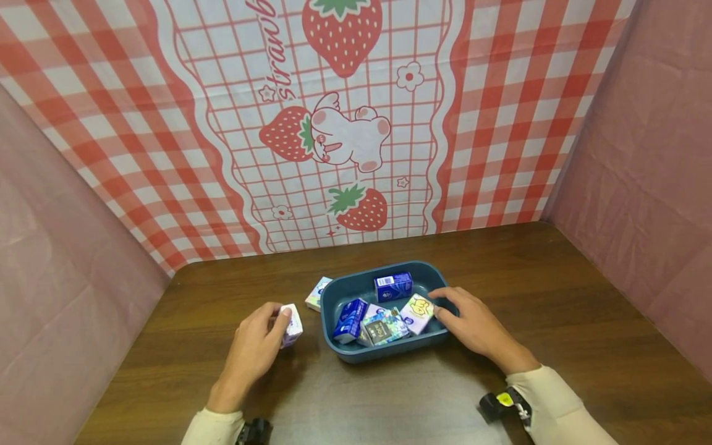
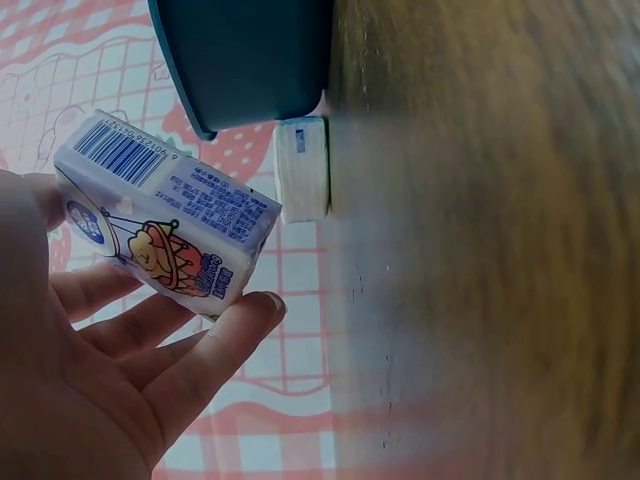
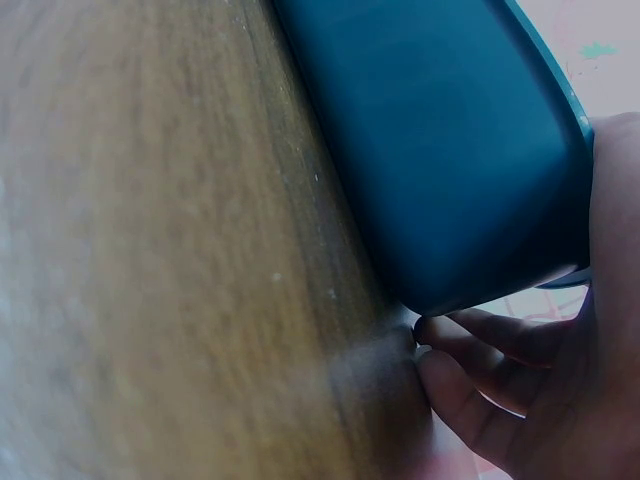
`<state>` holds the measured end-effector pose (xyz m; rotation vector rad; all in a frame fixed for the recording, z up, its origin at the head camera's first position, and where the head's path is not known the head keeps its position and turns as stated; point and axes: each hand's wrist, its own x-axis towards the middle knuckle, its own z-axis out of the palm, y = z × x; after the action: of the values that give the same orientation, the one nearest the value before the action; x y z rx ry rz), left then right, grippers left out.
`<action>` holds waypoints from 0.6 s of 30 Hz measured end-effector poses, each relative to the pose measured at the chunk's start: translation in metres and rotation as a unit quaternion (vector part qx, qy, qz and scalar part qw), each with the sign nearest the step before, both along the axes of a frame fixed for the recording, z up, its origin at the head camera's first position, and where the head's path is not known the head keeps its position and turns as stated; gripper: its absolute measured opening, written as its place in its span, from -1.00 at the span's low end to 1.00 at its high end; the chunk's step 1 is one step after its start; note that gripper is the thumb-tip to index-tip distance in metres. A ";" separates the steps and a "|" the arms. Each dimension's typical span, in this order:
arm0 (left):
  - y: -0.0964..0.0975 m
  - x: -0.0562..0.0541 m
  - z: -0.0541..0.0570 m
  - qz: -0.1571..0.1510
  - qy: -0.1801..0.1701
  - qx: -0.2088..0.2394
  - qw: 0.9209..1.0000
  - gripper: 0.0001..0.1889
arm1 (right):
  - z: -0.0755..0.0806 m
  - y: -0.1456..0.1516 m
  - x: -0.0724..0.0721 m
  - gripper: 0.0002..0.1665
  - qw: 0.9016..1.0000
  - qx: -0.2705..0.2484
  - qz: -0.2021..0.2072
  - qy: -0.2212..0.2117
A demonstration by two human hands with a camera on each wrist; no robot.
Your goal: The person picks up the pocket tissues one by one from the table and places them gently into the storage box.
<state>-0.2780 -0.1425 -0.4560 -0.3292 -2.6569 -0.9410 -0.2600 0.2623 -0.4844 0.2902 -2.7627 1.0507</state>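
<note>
My left hand [image 1: 257, 339] holds a small white and lilac tissue pack [image 1: 292, 326] between thumb and fingers, left of the bin. In the left wrist view a barcode and a cartoon bear show on this tissue pack [image 2: 165, 215]. My right hand [image 1: 473, 320] grips the right end of a dark teal plastic bin [image 1: 384, 353], thumb and index finger over its rim. From the right wrist view, the other fingers [image 3: 480, 345] curl by the outside of the bin [image 3: 450, 150], low near the table.
Inside the bin lie two blue tissue packs [image 1: 394, 286], a pale pack [image 1: 418, 313] with a yellow cartoon, and a floral pack [image 1: 385, 327] over others. A whitish pack [image 1: 317, 294] lies on the wooden table [image 1: 222, 290] against the bin's left side. A strawberry-print cloth [image 1: 356, 136] hangs behind.
</note>
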 end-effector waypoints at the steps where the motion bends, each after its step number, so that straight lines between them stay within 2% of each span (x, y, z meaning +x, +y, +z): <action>1: 0.000 0.000 0.000 -0.001 -0.001 0.001 1.000 -0.66 | 0.000 0.000 0.000 -0.61 1.000 0.000 0.000 0.001; 18: 0.003 0.000 -0.001 -0.003 0.015 0.018 1.000 -0.70 | 0.000 0.000 0.000 -0.60 1.000 -0.002 0.000 0.001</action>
<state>-0.2777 -0.1394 -0.4565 -0.3420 -2.6099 -0.9764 -0.2600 0.2625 -0.4840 0.2912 -2.7584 1.0559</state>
